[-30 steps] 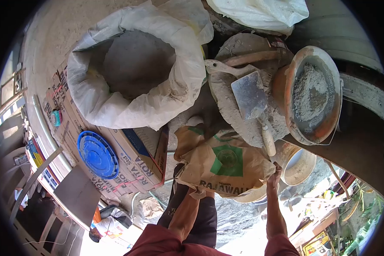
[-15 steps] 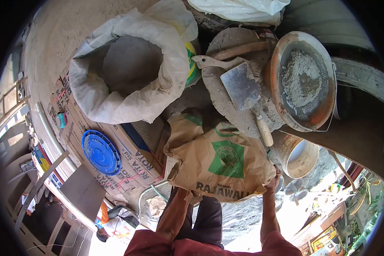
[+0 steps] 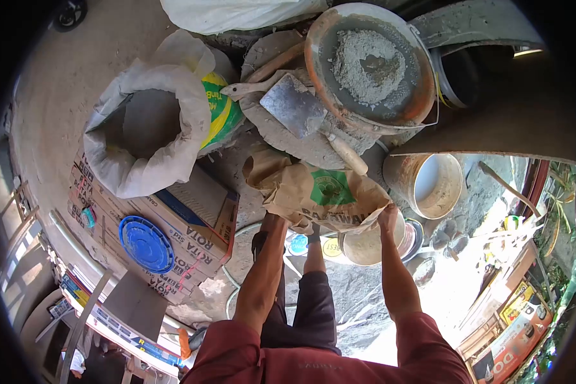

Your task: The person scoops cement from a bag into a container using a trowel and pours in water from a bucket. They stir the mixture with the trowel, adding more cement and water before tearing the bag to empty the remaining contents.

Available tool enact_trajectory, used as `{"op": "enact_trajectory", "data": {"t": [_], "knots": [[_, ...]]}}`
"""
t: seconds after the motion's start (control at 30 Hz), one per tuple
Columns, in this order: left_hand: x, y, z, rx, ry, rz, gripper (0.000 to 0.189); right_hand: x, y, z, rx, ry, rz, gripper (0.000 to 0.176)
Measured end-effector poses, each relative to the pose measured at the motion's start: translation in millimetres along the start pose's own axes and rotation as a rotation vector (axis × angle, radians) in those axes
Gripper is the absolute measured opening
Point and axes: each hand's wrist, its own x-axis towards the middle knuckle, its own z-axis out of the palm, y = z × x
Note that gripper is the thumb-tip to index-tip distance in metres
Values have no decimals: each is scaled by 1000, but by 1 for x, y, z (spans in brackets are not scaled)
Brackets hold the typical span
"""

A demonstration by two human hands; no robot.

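Our left hand [image 3: 279, 219] is clenched on a bunched fold of the sack [image 3: 323, 192]. Our right hand [image 3: 386, 214] is curled tight round the opposite corner. The sack hangs between them, just on our side of the pan [image 3: 316, 45], with its crumpled mouth toward the trowel [image 3: 293, 105] just beside the pan. We judge it limp, mostly emptied paper: light, soft, dusty and apt to tear. It is best gripped at both lower corners. A white bag [image 3: 141, 166] sits well left of the pan.
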Motion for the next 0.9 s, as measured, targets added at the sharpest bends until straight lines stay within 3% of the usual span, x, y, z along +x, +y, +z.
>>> {"op": "enact_trajectory", "data": {"t": [0.07, 0.13, 0.2, 0.27, 0.33, 0.4, 0.43, 0.53, 0.6, 0.67, 0.73, 0.8, 0.9], "knots": [[-8, 11, 1, -117, -9, 9, 30, -9, -20, -13, -79, 104, -216, 36], [-19, 27, -2, -222, -18, 14, 31, -18, -45, -34, -103, 26, -99, 36], [-24, 48, -2, -260, -55, 25, 31, -20, -50, -43, -86, 38, -118, 38], [-26, 74, -8, 552, -87, 142, 45, -35, -58, -49, -2, 83, -156, 39], [-9, 46, -38, 434, -166, 222, 55, -51, -59, -53, 88, 117, -210, 41], [-18, 46, -63, 955, 7, 254, 62, -82, -43, -53, 230, 342, -227, 45], [-44, 70, -63, 971, -22, 188, 71, -103, -41, -64, 255, 314, -163, 47], [-105, 103, -77, 841, -31, 79, 65, -179, -26, -103, 374, 273, -93, 41], [-131, 93, -110, 799, -68, 83, 61, -220, 11, -118, 336, 263, -93, 39], [-164, 91, -126, 752, -94, 91, 56, -251, 57, -130, 401, 105, -15, 46], [-204, 93, -131, 859, 98, -28, 47, -274, 112, -141, 214, -13, 48, 43], [-233, 81, -150, 846, 88, -52, 47, -291, 167, -149, 101, -128, 68, 40], [-269, 71, -169, 793, 103, -66, 45, -313, 215, -160, 110, -140, 142, 37]]}}
